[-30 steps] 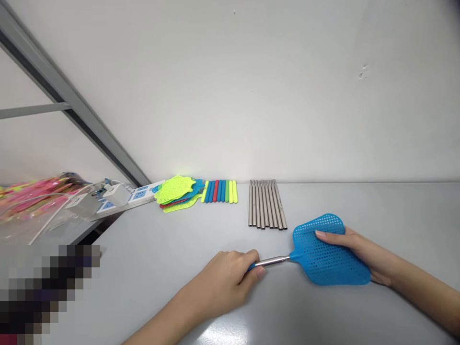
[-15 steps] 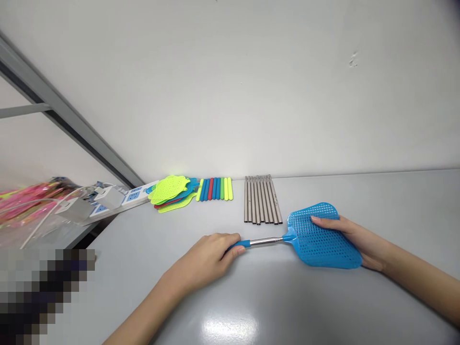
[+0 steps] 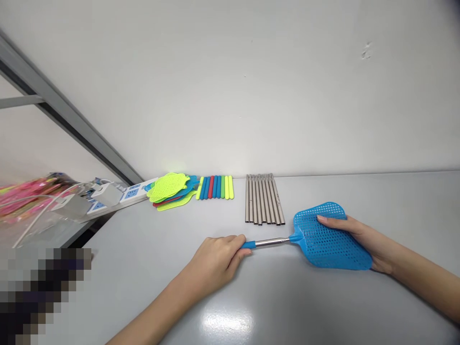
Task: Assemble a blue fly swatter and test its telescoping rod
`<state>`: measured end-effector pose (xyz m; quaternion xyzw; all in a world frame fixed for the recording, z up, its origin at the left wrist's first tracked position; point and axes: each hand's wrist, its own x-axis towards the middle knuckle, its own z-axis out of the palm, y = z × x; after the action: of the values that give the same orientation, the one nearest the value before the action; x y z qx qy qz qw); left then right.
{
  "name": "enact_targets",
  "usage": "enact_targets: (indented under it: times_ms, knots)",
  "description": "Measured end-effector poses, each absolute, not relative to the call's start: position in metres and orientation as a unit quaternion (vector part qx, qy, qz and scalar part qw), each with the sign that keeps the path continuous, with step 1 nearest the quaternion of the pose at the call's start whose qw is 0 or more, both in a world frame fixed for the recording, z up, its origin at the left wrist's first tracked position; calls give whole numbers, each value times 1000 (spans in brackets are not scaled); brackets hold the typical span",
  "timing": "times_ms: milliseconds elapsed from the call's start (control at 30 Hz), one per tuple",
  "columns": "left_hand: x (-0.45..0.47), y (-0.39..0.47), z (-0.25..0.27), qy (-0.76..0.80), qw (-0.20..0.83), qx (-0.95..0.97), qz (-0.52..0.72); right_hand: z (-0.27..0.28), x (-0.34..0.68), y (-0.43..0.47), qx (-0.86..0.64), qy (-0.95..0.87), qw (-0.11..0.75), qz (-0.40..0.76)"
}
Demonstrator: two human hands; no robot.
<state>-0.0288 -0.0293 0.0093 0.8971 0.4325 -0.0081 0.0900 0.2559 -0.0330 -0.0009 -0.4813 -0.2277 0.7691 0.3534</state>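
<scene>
A fly swatter [image 3: 332, 237] with a blue mesh head, a short metal rod and a blue grip lies between my hands, above the grey table [image 3: 287, 306]. My left hand [image 3: 223, 256] is closed around the blue grip, hiding most of it. On the other side, my right hand [image 3: 366, 239] holds the mesh head, thumb on top and fingers hidden beneath. Behind the swatter lie several metal rods [image 3: 264, 199] side by side. Left of them is a row of coloured grips [image 3: 214, 187] in yellow, blue, red and green.
Loose swatter heads [image 3: 168, 188] in yellow, blue and red are piled at the back left. A white power strip [image 3: 132, 192] with plugged-in adapters and cables runs along the left edge, near plastic-wrapped pink items [image 3: 32, 196]. A pale wall [image 3: 251, 96] bounds the table behind.
Both hands and the swatter have shifted slightly to the right in the picture, with the same hold. The rods, grips and piled heads look unchanged.
</scene>
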Motion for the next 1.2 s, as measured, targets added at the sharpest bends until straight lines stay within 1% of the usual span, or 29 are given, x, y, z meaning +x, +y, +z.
enact_targets:
  times_ms: [200,533,700,867,1200]
  knots:
    - [-28,-30,10,432,93,897,-6,-2,257,-32,-490,-227,351,765]
    - [-28,-32,13,430,90,898,-13,11,248,-37,-498,-247,356,751]
    - [-26,-36,13,428,57,901,-33,3,249,-41,-514,-277,381,717]
    - [-23,-40,10,430,25,902,-38,5,247,-44,-530,-267,376,711]
    - [-20,-45,10,444,-30,895,-33,10,247,-41,-507,-248,360,743]
